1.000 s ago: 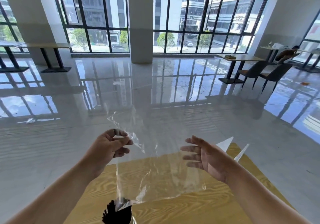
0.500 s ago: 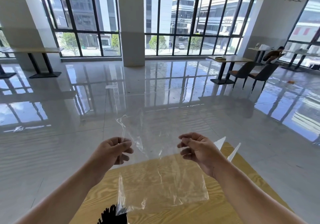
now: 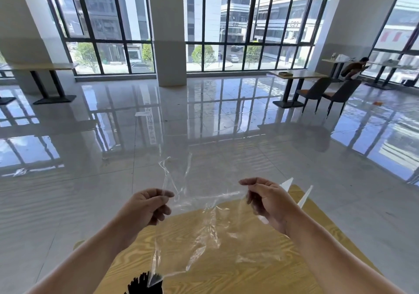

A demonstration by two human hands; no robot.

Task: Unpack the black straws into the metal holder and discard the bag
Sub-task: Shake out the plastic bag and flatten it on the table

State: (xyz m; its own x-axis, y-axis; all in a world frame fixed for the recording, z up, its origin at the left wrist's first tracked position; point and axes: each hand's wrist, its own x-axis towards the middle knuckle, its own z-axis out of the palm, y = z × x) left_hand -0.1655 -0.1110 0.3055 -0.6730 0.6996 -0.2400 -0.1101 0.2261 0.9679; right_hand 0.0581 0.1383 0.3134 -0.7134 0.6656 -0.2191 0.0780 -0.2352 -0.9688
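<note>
Pinching the clear bag (image 3: 205,230), left hand (image 3: 145,208) and right hand (image 3: 269,203) hang it over wooden table (image 3: 283,273) and black straws (image 3: 139,286)

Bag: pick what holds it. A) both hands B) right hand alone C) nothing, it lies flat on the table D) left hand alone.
A: the left hand and the right hand each pinch the top edge of the bag.

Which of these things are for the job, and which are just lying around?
For the job: clear bag, pinched by left hand and right hand; black straws.
Just lying about: white pointed pieces; far chairs; far tables.
</note>
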